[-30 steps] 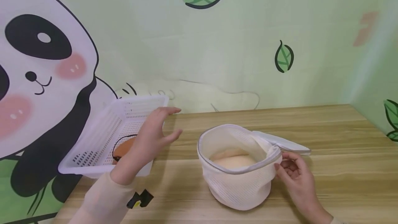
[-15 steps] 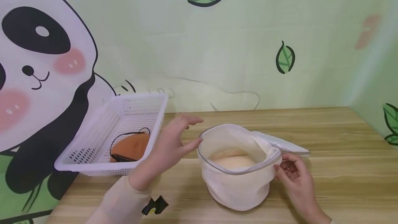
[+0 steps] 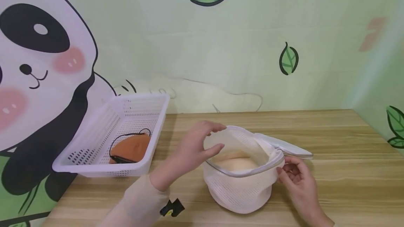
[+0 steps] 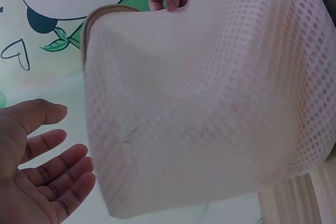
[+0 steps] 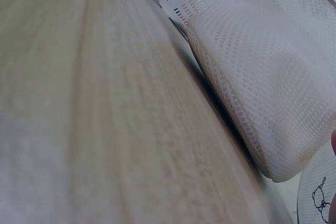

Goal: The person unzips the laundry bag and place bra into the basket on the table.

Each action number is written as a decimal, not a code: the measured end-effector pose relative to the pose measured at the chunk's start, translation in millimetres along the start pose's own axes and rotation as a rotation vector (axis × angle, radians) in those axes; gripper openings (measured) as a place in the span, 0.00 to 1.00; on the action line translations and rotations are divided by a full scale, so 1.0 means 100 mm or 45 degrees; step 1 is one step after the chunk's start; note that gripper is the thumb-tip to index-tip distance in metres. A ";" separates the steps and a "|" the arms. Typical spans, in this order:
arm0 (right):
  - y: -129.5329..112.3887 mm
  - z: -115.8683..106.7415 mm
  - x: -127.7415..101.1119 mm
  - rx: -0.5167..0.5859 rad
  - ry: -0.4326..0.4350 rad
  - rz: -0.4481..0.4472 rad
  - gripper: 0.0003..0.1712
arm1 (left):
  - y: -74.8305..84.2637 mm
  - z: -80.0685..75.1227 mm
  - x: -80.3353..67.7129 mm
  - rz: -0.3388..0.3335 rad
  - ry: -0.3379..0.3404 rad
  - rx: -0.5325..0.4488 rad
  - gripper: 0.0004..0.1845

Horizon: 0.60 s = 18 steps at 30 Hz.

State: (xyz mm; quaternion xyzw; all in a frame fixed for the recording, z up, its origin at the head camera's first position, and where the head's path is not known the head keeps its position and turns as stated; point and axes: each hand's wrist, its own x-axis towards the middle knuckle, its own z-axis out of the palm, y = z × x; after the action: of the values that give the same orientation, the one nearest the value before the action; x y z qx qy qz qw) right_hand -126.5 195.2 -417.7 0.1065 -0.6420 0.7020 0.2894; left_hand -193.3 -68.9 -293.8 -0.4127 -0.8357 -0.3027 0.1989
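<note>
Right hand [image 3: 298, 181] pinches the rim of the round cream mesh laundry bag [image 3: 241, 185] at its right side, fingers curled on the fabric; the bag sits mid-table. Left hand [image 3: 192, 151] reaches its left rim, fingers loosely spread, thumb just at the edge, not clearly gripping. The soft wall could sag or tip if one side gets tugged alone. The white perforated plastic basket [image 3: 94, 160] sits close left, holding an orange-brown pad [image 3: 130, 148] with black cord.
</note>
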 end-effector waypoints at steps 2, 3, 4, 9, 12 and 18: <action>0.00 0.00 0.00 0.007 0.001 -0.001 0.24 | 0.00 0.05 0.03 0.016 -0.026 -0.016 0.20; 0.00 0.00 0.00 -0.001 0.006 0.005 0.24 | -0.01 0.08 0.04 0.024 -0.041 -0.020 0.20; 0.00 0.00 0.00 0.005 0.005 0.002 0.24 | -0.01 0.11 0.05 0.030 -0.057 -0.022 0.20; 0.00 0.00 -0.01 0.040 -0.008 -0.003 0.25 | -0.04 0.25 0.11 0.013 -0.175 -0.051 0.19; 0.01 -0.01 -0.01 0.021 -0.023 -0.029 0.26 | -0.04 0.33 0.16 -0.031 -0.251 -0.084 0.18; 0.01 -0.01 0.00 -0.058 -0.025 -0.057 0.30 | 0.00 0.45 0.23 -0.045 -0.359 -0.054 0.16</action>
State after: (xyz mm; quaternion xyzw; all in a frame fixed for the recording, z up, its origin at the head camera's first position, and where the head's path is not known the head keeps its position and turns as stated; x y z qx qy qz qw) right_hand -126.8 196.3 -419.2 0.1211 -0.6579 0.6795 0.3011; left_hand -210.4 -25.9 -313.7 -0.4405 -0.8560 -0.2625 0.0653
